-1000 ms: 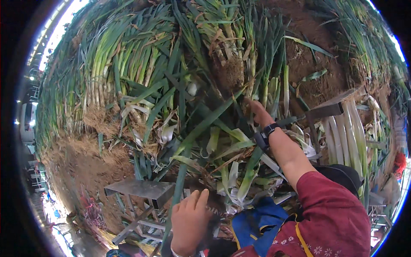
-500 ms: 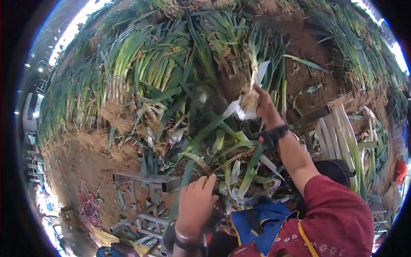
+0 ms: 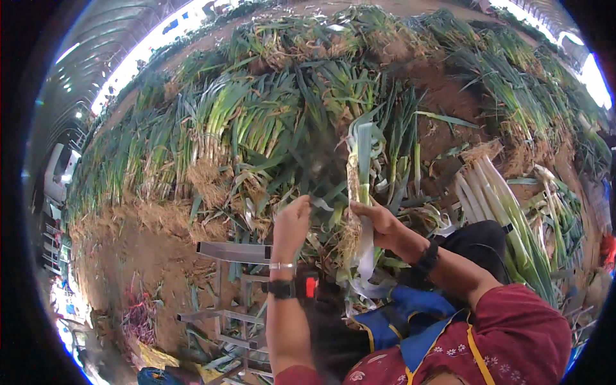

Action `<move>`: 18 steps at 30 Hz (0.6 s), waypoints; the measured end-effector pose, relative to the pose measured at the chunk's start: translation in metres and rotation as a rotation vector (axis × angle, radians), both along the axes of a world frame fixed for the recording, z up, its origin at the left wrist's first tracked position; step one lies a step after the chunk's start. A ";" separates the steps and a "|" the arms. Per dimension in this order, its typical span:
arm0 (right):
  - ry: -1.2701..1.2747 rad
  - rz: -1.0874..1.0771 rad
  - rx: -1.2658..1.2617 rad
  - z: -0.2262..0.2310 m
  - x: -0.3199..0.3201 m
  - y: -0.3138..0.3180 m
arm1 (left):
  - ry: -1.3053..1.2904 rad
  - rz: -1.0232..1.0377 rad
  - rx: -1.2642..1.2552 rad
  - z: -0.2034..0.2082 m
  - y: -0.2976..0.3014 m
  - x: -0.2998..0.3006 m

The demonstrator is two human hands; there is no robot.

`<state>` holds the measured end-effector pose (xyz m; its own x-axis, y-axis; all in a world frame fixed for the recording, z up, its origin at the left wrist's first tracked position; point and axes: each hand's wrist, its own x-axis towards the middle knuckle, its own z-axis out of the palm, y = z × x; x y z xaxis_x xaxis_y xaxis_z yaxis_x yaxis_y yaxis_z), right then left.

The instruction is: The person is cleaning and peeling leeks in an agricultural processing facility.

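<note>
My right hand (image 3: 380, 222) grips a leek (image 3: 353, 173) near its root end. The leek stands upright, green leaves up, with its shaggy brown roots (image 3: 350, 239) hanging below my fingers. A loosened, pale outer leaf (image 3: 365, 256) dangles beside the roots. To the left, apart from the leek, my left hand (image 3: 292, 221) is closed with the fingertips together. A thin whitish strip (image 3: 321, 204) shows right by those fingertips; whether they pinch it cannot be made out.
Rows of unpeeled leeks (image 3: 212, 135) cover the ground ahead and to the left. Cleaned white leeks (image 3: 491, 192) lie on a metal rack at my right. A metal frame (image 3: 234, 251) stands at near left. Red strings (image 3: 139, 316) lie on the soil beyond it.
My right hand has drawn the leek nearer and upright in front of me. My left hand has risen and moved forward, its fingers now closed. The view has tilted up.
</note>
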<state>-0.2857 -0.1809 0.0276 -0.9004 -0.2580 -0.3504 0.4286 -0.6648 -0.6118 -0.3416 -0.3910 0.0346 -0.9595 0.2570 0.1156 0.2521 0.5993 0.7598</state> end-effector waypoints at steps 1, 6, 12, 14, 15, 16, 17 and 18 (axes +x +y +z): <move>-0.009 0.011 -0.013 0.010 0.009 -0.002 | -0.003 -0.002 0.098 -0.008 0.000 -0.007; 0.029 0.012 -0.002 0.041 0.066 0.005 | -0.826 0.069 0.724 -0.029 0.052 -0.011; -0.008 0.256 0.389 0.072 0.132 0.009 | -1.139 0.083 1.012 -0.081 0.108 -0.003; -0.126 0.172 0.309 0.038 0.148 0.014 | -1.204 0.153 0.977 -0.079 0.131 0.006; -0.145 0.173 0.360 0.043 0.153 0.014 | -1.233 0.200 0.962 -0.079 0.136 0.009; -0.164 0.176 0.411 0.052 0.159 0.016 | -1.411 0.212 0.941 -0.072 0.139 0.008; -0.184 0.179 0.461 0.057 0.162 0.018 | -1.383 0.111 0.940 -0.079 0.140 0.010; -0.100 0.239 0.514 0.058 0.166 0.019 | -1.340 0.021 0.938 -0.090 0.135 0.008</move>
<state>-0.1199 -0.1617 0.0855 -0.7942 -0.2241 -0.5648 0.6026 -0.1709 -0.7796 -0.3333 -0.2564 -0.0549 -0.4987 0.5676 -0.6551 -0.8509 -0.1766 0.4948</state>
